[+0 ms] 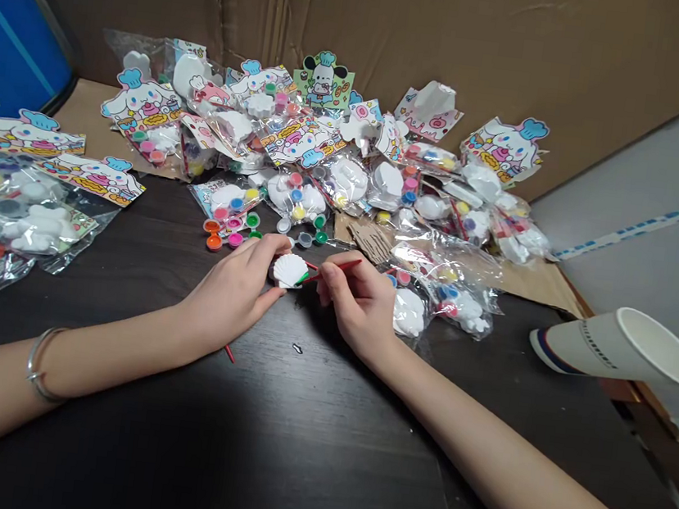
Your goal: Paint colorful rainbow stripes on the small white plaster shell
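Observation:
Between the fingers and thumb of my left hand is a small white plaster seashell, held just above the dark table. My right hand grips a thin red paintbrush. The brush's green tip touches the shell's right edge, where a little green shows. Just beyond my left hand stand small open paint pots in orange, pink and green. More pots, grey and green among them, lie behind the shell. Another red stick pokes out from beneath my left wrist.
Several clear bags of white figures and paint pots are heaped along the cardboard wall. Another pile of bags lies at the left. A paper cup lies tilted at the right table edge. A blue object stands at far left.

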